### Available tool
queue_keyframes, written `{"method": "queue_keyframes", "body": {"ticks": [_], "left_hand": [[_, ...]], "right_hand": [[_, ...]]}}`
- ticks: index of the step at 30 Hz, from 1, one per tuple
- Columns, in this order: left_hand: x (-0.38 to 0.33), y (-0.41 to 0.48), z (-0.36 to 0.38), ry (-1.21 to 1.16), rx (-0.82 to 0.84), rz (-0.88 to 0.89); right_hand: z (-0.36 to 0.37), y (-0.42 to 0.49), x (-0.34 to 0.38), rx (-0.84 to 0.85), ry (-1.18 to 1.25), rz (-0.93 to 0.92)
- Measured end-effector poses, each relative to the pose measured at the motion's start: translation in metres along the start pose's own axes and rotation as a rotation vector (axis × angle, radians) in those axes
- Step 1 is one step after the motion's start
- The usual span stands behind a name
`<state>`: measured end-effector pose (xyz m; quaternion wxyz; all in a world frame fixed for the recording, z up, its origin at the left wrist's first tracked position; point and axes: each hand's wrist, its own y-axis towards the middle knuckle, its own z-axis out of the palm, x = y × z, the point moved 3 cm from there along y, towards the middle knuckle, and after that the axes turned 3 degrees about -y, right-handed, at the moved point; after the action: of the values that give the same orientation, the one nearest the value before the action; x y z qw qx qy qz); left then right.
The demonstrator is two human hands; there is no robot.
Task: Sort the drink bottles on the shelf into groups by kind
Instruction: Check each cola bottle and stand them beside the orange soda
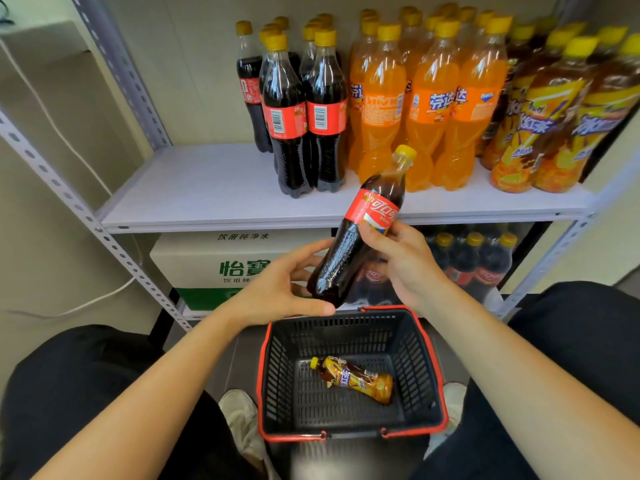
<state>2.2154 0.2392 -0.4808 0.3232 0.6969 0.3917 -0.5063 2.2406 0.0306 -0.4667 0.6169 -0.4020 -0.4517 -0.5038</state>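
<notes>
The right hand (398, 261) grips a tilted cola bottle (360, 233) above the basket (408, 351), while the left hand (280, 289), fingers apart, seemingly touches its base.

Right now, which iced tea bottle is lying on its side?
The iced tea bottle in the basket; the other tea bottles stand upright on the shelf.

On my screen I see two bare forearms (166, 386), black trousers (69, 393) and a pair of pale, off-white shoes (242, 420).
</notes>
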Motion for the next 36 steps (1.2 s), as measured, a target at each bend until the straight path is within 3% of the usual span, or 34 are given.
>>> {"method": "queue_keyframes", "body": {"ticks": [8,11,20,29,36], "left_hand": [[-0.014,0.004,-0.001,-0.296,-0.187,0.152],[-0.023,0.006,0.0,-0.306,-0.22,0.195],[-0.03,0.006,0.005,-0.271,-0.183,0.166],[-0.03,0.002,-0.007,-0.24,-0.081,0.127],[-0.025,-0.001,-0.013,-0.281,-0.099,0.082]], "right_hand": [[-0.008,-0.002,0.014,0.135,0.012,-0.024],[-0.006,-0.005,0.014,0.118,0.04,-0.059],[-0.001,-0.008,0.006,0.061,0.201,-0.042],[-0.002,-0.007,0.0,0.07,0.208,-0.039],[0.001,-0.007,-0.001,0.08,0.14,-0.06]]}}
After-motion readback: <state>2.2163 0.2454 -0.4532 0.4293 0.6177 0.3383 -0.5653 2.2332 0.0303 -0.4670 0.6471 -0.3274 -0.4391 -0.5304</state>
